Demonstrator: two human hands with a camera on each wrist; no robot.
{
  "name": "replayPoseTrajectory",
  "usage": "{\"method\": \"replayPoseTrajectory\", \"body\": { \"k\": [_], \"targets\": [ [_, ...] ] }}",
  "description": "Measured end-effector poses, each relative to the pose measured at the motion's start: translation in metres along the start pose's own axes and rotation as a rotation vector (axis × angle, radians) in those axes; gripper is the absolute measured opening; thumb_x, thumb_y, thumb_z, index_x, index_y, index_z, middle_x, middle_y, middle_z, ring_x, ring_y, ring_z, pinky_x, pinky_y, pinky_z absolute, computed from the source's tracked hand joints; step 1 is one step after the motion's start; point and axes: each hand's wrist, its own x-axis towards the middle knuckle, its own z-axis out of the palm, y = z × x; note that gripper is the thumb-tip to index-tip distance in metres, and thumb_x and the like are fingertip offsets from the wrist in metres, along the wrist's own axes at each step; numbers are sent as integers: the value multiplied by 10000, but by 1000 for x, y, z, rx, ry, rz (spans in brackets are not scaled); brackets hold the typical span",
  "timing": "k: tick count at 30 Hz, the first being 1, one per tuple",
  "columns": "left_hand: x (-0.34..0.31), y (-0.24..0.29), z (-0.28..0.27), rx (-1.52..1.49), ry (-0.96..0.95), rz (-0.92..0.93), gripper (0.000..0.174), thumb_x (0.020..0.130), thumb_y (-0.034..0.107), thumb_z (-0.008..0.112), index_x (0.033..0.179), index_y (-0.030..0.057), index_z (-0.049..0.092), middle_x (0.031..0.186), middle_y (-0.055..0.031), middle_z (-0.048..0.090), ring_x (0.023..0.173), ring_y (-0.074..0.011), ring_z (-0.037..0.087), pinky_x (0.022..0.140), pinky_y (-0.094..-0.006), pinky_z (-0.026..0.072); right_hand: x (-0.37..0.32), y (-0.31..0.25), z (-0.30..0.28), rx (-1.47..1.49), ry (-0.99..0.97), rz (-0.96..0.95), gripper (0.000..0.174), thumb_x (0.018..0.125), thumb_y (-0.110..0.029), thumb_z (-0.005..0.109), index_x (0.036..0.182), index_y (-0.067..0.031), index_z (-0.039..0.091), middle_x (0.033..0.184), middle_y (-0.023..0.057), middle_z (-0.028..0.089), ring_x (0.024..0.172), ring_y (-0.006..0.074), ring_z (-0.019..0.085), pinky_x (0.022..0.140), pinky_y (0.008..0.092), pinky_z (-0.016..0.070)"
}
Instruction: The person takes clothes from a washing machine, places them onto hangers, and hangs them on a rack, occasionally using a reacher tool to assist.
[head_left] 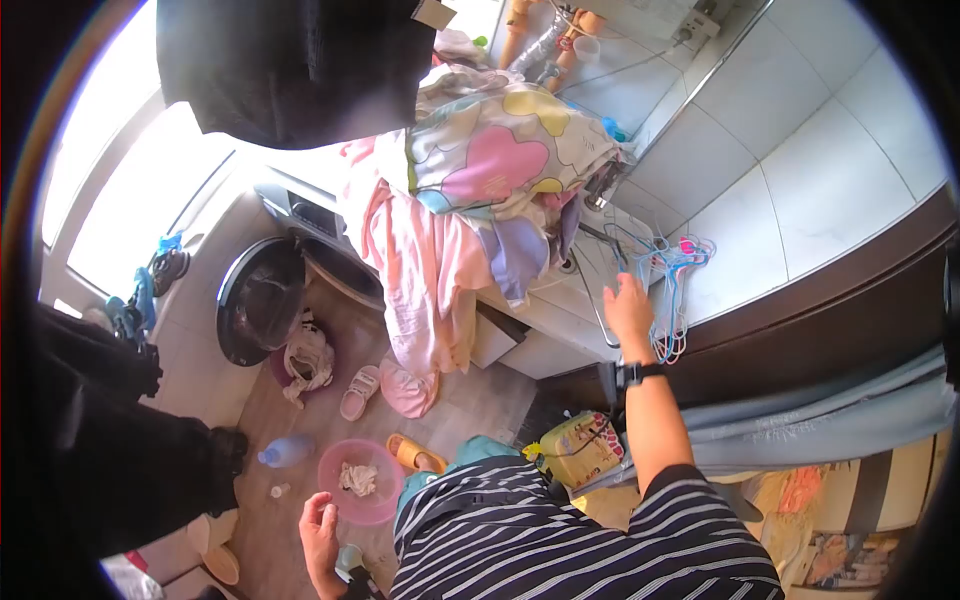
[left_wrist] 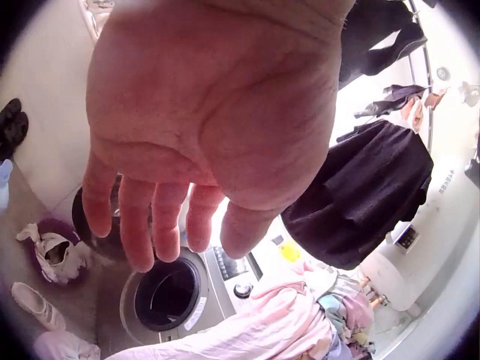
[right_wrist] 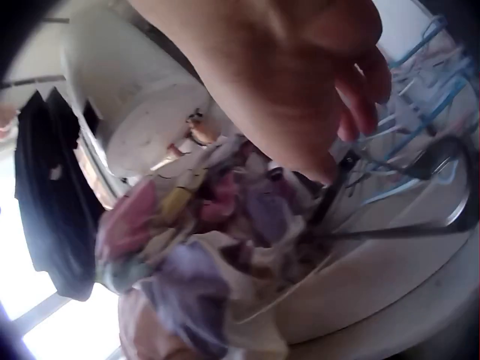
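My right hand (head_left: 630, 315) reaches over the white counter, its fingertips near a dark metal rod (right_wrist: 397, 234) and just left of a tangle of blue and white hangers (head_left: 680, 262). In the right wrist view the right hand (right_wrist: 292, 82) has loosely bent fingers with nothing visible in them; whether the thumb touches the dark piece below is unclear. Left of it lies a heap of laundry (head_left: 495, 150), with a pink cloth (head_left: 410, 270) hanging over the edge. My left hand (left_wrist: 210, 127) is empty, palm showing and fingers extended, low at my side in the head view.
A front-loading washing machine (left_wrist: 214, 300) has its round door (head_left: 262, 300) swung out. On the floor are a pink basin (head_left: 335, 490) with a cloth inside, a purple basin (head_left: 285, 375), a bottle (head_left: 286, 451) and slippers (head_left: 408, 452). Dark garments (head_left: 300, 70) hang overhead.
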Motion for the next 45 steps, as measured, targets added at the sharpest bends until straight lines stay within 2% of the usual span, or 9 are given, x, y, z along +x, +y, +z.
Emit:
{"method": "replayPoseTrajectory", "body": {
  "k": [3,16,21,22,30,36,38,39,45],
  "targets": [
    [38,1,-23,50,-39,7,238,894,59,581,1128,14,582,991,-11,600,849,-100,545,777,-250,450,15,20,4,-303,-412,169,347,826,-302,627,1071,-57,629,1063,176,664,994,367,632,838,461,512],
    [128,50,9,304,-150,61,258,891,106,590,1126,-1,587,984,-45,624,857,-129,580,757,-271,478,11,24,-96,-221,-134,353,338,798,-299,593,1083,-121,635,987,192,679,925,394,644,791,479,506],
    [160,41,43,323,-209,49,270,914,162,611,1134,7,583,996,-37,622,912,-124,579,800,-267,481,-55,124,-74,542,294,220,322,875,-64,559,1188,12,545,999,85,648,869,176,624,766,292,486],
    [166,42,50,303,-230,0,271,910,163,621,1133,14,586,1002,-46,631,900,-129,590,780,-268,491,-71,140,-80,750,28,420,289,889,-39,536,1173,14,512,841,33,572,793,101,545,689,228,421],
    [215,77,104,374,-212,82,309,886,196,643,1128,8,602,1024,-107,638,908,-200,626,803,-322,506,-57,61,-92,1081,192,125,128,899,-83,478,991,6,479,736,66,517,673,135,488,679,282,417],
    [228,72,107,252,-201,8,325,878,191,651,1132,-4,600,1030,-119,641,926,-209,632,820,-325,505,-68,50,-124,772,-695,60,65,811,-46,566,782,-51,508,670,56,516,560,130,505,566,268,439],
    [233,62,98,186,-185,-23,323,876,189,651,1128,-6,603,1033,-123,641,921,-209,631,819,-323,504,-62,-47,-151,543,-910,-340,111,877,-30,588,956,-82,645,762,55,612,638,169,568,616,282,440],
    [238,54,93,153,-182,-41,321,876,189,651,1126,-7,604,1034,-125,641,919,-208,631,819,-323,504,-62,-51,-153,490,-1193,-67,119,892,-17,559,941,-73,653,807,21,607,672,117,534,623,245,417],
    [297,3,62,-3,-263,-52,410,880,167,660,1227,1,517,1091,-68,600,971,-152,571,814,-278,492,-47,-232,-60,122,-1369,-577,127,800,-89,639,910,-31,615,724,131,618,580,272,606,571,342,479]
  ]
}}
